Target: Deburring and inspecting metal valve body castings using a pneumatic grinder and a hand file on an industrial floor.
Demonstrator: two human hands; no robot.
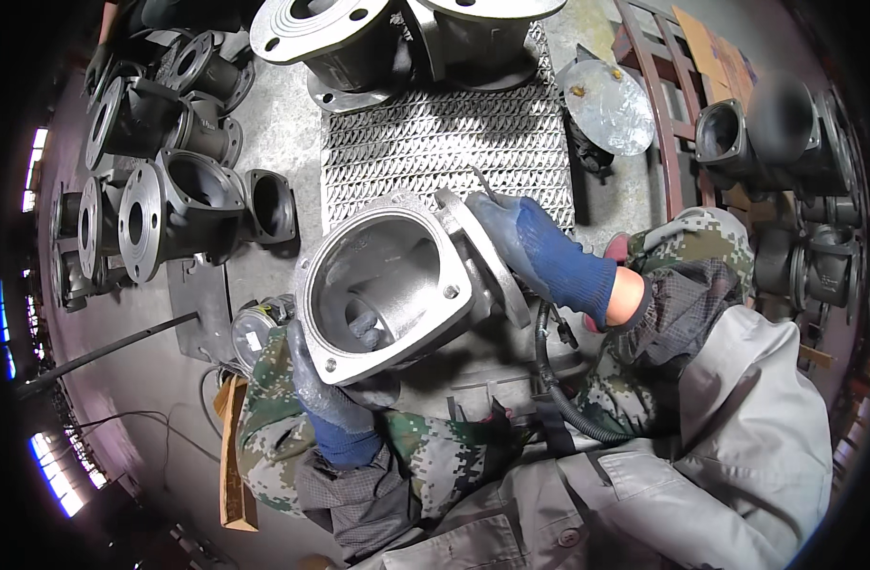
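Note:
I hold a grey flanged valve body (425, 261) tilted over my lap, its wide round opening facing up toward me. The squarish rim around that opening has bolt holes at its corners. My left hand (335, 394), in a blue and grey coated glove, grips the lower left side of the rim; gloved fingertips show inside the cavity. On the other side, my right hand (530, 242), gloved alike, is closed on the round side flange (487, 256). The far side and underside of the valve body are hidden.
Ahead lies a metal grating (444, 161) with large flanged castings (349, 57) standing on its far part. More castings (183, 209) crowd the left, others (786, 142) the right. A round metal plate (611, 106), a dark hose (554, 380) and a wooden piece (236, 456) are nearby.

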